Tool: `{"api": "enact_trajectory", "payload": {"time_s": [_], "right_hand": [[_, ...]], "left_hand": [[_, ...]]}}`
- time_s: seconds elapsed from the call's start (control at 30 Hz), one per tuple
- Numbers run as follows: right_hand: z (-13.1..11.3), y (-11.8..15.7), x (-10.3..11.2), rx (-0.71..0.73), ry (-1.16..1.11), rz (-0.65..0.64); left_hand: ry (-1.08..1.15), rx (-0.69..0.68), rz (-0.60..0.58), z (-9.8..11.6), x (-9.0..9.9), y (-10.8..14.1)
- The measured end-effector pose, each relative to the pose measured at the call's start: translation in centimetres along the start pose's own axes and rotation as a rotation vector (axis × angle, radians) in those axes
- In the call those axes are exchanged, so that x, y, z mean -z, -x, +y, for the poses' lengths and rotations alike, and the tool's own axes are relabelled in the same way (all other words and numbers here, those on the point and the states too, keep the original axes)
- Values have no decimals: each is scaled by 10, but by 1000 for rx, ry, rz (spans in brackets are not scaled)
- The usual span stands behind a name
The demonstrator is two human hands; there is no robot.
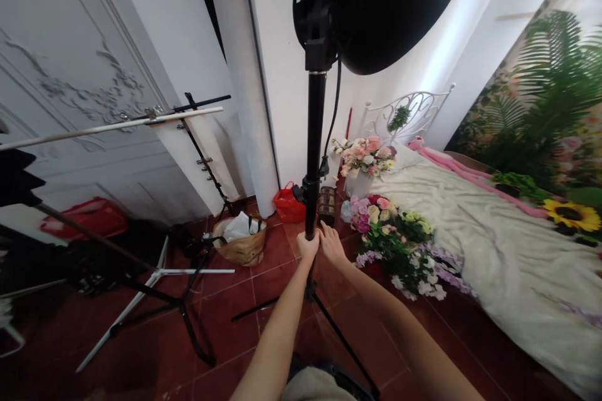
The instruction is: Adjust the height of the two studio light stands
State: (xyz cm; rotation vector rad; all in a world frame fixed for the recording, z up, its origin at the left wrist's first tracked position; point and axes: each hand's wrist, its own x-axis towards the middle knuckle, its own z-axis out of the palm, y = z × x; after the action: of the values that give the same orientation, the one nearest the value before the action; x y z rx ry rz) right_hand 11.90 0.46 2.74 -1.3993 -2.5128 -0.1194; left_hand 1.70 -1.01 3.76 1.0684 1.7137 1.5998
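Note:
A black light stand (pixel 316 119) rises upright in front of me, its legs spread on the floor. On its top sits a large black lamp head (pixel 399 12), cut off by the upper picture edge. A cable with a plug (pixel 324 166) hangs beside the pole. My left hand (pixel 308 244) is wrapped round the pole below its clamp knob (pixel 308 189). Just right of the pole is my right hand (pixel 332 245), its fingers stretched out and close against the pole or my left hand; I cannot tell which it touches.
Artificial flowers (pixel 385 225) lie on the red tiled floor beside a bed with a pale cover (pixel 423 200). On the left stand other stands (pixel 183 304), a wicker basket (pixel 242 249) and a white crossbar (pixel 94 131). A red bag (pixel 288 205) sits by the wall.

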Motion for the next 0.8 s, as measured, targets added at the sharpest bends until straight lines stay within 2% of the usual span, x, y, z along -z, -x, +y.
{"api": "enact_trajectory", "payload": {"time_s": [0.07, 0.17, 0.27, 0.33, 0.47, 0.6, 0.67, 0.73, 0.8], "right_hand": [[-2, 7, -1, -20, -10, 15], [0, 10, 4, 13, -22, -67], [3, 6, 14, 63, -26, -135], [4, 4, 22, 100, -36, -132], [0, 18, 26, 86, -99, -47], [-5, 61, 13, 7, -247, 14], [-5, 75, 15, -14, -345, 38], [-4, 73, 33, -98, -482, 135], [-7, 52, 68, -182, -688, 287]], "left_hand": [[6, 11, -5, 0, 0, 0], [-8, 15, 11, 2, 0, 0], [-25, 29, 31, 4, 0, 1], [-7, 40, 53, 7, -1, 1], [38, 28, 89, 12, -1, 3], [73, 10, 70, 11, -1, 3], [81, 6, 55, 10, -1, 3], [89, 12, 52, 11, -1, 3], [100, 25, 53, 14, 1, 4]]}}
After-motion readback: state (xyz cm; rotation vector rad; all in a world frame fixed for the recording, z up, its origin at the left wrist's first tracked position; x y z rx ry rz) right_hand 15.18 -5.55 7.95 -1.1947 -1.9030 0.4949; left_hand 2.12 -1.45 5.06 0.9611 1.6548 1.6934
